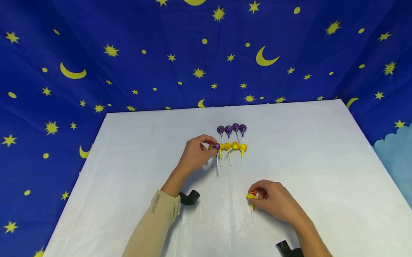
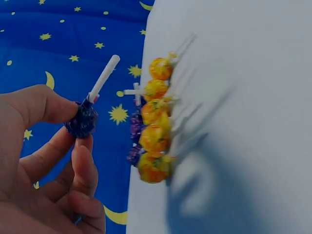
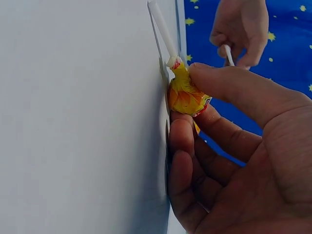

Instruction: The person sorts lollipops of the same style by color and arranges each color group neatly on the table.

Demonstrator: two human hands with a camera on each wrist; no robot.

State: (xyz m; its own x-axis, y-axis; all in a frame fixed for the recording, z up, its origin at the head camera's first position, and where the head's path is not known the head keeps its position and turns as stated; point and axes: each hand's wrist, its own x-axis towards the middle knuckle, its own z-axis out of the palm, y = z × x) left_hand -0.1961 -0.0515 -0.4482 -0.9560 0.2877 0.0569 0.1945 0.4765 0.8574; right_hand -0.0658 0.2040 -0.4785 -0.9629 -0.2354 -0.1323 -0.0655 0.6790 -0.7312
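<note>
My left hand [image 1: 197, 153] pinches a purple-wrapped lollipop [image 2: 82, 120] by its head, above the table. Below it lies a row of several yellow lollipops [image 1: 242, 147], sticks toward me. Farther back, several purple lollipops [image 1: 228, 130] form another row, partly hidden behind the yellow ones in the left wrist view. Nearer to me on the right, my right hand [image 1: 277, 201] grips a yellow lollipop [image 3: 187, 96] between thumb and fingers, close to the tabletop. Its white stick [image 3: 164, 30] points away from the palm.
The white table [image 1: 130, 148] stands against a blue cloth [image 1: 173, 29] with yellow moons and stars. A black wrist mount [image 1: 190, 198] sits beside the left wrist, another [image 1: 290, 252] beside the right. Light blue cloth [image 1: 407, 164] hangs at the right edge.
</note>
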